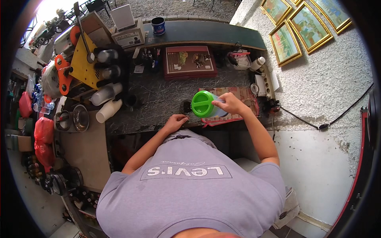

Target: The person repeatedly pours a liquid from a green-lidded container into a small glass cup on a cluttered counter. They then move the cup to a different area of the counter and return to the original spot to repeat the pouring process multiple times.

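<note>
My right hand (232, 103) is closed around the handle side of a plastic pitcher (218, 110). Its bright green lid (200, 108) faces left, so the pitcher is tilted. The lid's left edge is beside a small dark-looking glass (185, 106) on the marbled dark counter (146, 107). Whether liquid is flowing between them cannot be made out. At the counter's front edge, just below the glass, rests my left hand (175, 123). Its thumb and fingers are close together, and anything small between them is hidden. Under the pitcher lies a patterned cloth mat (244, 96) with pink edging.
Stacked plastic cups (106, 93) and paper cups (109, 110) stick out at left beside a yellow machine (84, 64). A dark red box (190, 64) lies at the counter's back. Rightward are a plastic container (238, 62), a white bottle (257, 63) and a power strip (265, 78).
</note>
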`<action>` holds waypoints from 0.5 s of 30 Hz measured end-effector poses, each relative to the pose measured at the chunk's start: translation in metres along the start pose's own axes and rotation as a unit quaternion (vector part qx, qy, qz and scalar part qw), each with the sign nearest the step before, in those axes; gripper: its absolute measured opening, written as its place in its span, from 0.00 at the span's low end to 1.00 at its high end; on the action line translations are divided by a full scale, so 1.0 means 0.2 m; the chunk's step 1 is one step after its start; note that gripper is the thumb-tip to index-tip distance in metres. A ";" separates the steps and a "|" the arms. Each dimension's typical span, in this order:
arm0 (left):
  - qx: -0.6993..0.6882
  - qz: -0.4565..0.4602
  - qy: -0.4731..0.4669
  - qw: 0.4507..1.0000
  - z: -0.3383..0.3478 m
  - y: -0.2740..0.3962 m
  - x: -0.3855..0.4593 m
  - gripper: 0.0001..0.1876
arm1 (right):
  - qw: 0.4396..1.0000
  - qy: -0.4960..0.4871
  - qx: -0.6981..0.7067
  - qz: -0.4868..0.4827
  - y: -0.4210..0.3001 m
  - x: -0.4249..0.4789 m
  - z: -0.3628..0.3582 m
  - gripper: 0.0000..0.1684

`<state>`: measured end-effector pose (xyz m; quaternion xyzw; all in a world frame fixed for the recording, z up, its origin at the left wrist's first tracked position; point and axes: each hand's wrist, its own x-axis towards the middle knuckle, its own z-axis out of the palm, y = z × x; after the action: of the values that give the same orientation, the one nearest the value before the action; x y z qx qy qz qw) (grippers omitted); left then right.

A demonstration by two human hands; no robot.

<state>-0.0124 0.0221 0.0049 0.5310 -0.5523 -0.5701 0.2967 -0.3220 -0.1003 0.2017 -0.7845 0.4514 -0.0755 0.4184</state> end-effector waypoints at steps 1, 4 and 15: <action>-0.007 -0.004 -0.001 1.000 0.00 0.01 -0.01 0.18 | 1.000 0.012 0.025 0.003 0.02 -0.02 0.01 0.30; -0.020 -0.010 -0.008 1.000 0.00 0.00 0.00 0.18 | 0.994 0.048 0.094 0.013 0.08 -0.07 0.07 0.27; 0.044 -0.033 0.000 0.998 0.03 0.09 -0.01 0.16 | 0.840 0.406 0.358 0.039 0.36 -0.28 0.36 0.28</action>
<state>-0.0227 0.0227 0.0217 0.5617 -0.5586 -0.5548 0.2543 -0.3650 -0.0328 0.1167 -0.4613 0.5522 -0.5273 0.4520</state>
